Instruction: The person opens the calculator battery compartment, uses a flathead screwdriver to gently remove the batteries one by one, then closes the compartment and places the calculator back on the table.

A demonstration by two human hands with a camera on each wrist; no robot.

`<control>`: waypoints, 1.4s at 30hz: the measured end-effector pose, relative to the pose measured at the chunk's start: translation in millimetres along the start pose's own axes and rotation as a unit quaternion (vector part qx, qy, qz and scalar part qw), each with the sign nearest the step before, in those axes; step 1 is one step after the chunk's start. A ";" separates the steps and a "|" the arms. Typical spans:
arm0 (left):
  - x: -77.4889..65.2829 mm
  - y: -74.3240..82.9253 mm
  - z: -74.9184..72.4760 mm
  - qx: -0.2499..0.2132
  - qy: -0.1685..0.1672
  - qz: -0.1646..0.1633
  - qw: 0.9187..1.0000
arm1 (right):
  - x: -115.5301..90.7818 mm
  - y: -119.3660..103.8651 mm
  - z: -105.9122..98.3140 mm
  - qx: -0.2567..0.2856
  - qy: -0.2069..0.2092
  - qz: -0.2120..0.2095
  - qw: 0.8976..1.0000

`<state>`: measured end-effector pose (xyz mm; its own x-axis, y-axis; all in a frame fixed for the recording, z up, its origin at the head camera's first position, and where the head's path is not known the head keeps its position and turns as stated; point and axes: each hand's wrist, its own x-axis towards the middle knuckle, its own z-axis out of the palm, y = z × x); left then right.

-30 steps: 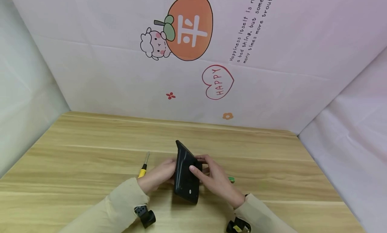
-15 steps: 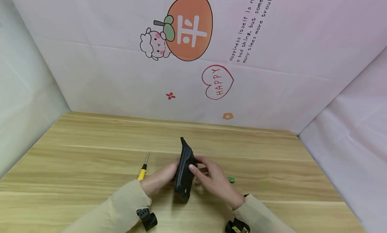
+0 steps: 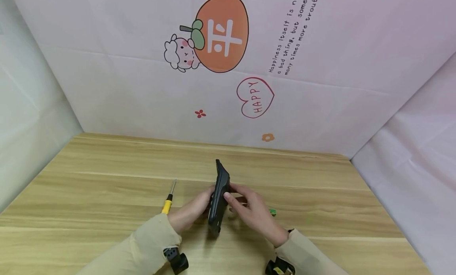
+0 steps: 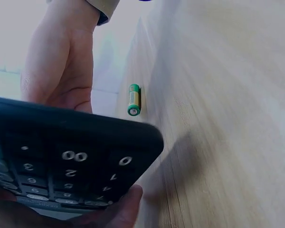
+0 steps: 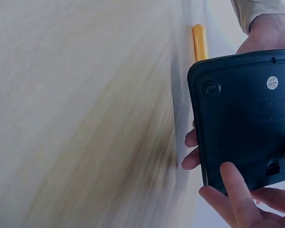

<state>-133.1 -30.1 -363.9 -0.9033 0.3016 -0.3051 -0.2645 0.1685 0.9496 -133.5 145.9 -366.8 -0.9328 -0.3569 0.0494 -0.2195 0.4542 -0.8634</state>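
A black calculator [image 3: 218,203] is held on its edge over the middle of the table, tilted upright. Its number keys show in the left wrist view, and its back, with a round foot and a small white sticker [image 5: 272,82], in the right wrist view. My left hand [image 3: 192,212] grips it from the key side; its fingertips [image 5: 192,159] come past the edge. On the back side, my right hand [image 3: 254,213] holds it with thumb and fingers, the thumb on the back near a small dark slot [image 5: 272,167].
A yellow-handled screwdriver [image 3: 168,203] lies on the wooden table [image 3: 107,188] left of the left hand. Behind the right hand lies a green battery [image 4: 134,99]. A printed white cloth [image 3: 142,96] rises along the table's back edge.
The calculator has turned so its back faces the head camera less and it now shows nearly edge-on. My left hand has shifted slightly right with it; the right hand stays about in place.
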 end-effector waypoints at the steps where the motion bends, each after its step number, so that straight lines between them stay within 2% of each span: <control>1: -0.4 0.2 0.0 0.001 0.004 -0.004 1.000 | 0.0 -0.5 -0.2 0.010 -0.002 -0.001 1.000; 9: -2.2 1.1 2.5 -0.037 -0.005 -0.045 0.998 | -3.1 -5.3 -2.9 0.019 -0.020 -0.024 0.999; 15: -2.8 1.4 0.8 -0.024 -0.023 -0.044 0.998 | -5.0 -8.6 -7.4 0.024 -0.037 -0.044 0.998; 19: -2.0 0.6 -2.8 -0.022 -0.052 -0.036 0.998 | -5.8 -11.4 -8.4 0.056 -0.050 -0.030 0.997; 22: -0.8 -0.1 -4.5 -0.016 -0.062 -0.030 0.998 | -5.8 -14.0 -7.6 0.073 -0.051 -0.016 0.996; 28: 0.2 -0.9 -5.4 -0.007 -0.054 -0.029 0.998 | -6.1 -19.4 -7.4 0.088 -0.045 0.015 0.995; 33: -0.9 -0.8 -5.8 0.002 -0.043 -0.028 0.999 | -6.2 -22.0 -9.0 0.105 -0.050 0.020 0.993; 37: -1.3 -0.8 -5.5 0.011 -0.026 -0.032 0.999 | -5.9 -22.4 -10.1 0.111 -0.057 0.020 0.992; 42: -2.7 -1.6 -6.6 0.032 0.010 -0.047 0.998 | -5.0 -20.6 -11.8 0.129 -0.064 0.017 0.989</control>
<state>-132.4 -37.3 -364.1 -0.8823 0.2630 -0.3902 -0.3266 0.2549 0.9102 -127.7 147.9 -343.4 -0.8912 -0.4525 -0.0322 -0.0923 0.2503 -0.9637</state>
